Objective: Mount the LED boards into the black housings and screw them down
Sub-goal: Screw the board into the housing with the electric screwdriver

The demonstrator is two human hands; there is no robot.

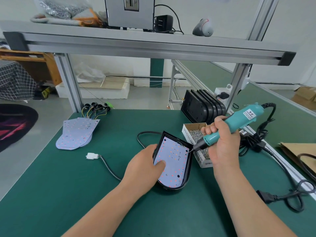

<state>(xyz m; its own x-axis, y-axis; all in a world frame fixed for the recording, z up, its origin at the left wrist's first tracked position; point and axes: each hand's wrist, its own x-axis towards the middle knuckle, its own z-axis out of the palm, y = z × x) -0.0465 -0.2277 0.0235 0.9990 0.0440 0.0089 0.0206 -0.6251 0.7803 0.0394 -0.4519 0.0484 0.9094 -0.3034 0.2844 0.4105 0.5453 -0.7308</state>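
The white, round-ended LED board [172, 165] lies inside the black plastic housing [189, 162] at the centre of the frame, on the green table mat [77, 194]. My left hand [145, 166] grips the housing's left wall, with the thumb pressed flat on the board. My right hand [222, 144] is wrapped round the teal electric screwdriver [239, 121], whose bit touches the board's upper right corner. Just to the right sits the cardboard box of silver screws [196, 134]. Spare black housings [203, 106] stand upright behind it. A fanned stack of LED boards [77, 134] lies at centre left.

Lettering on screw box [187, 134] partly behind right hand [222, 142]
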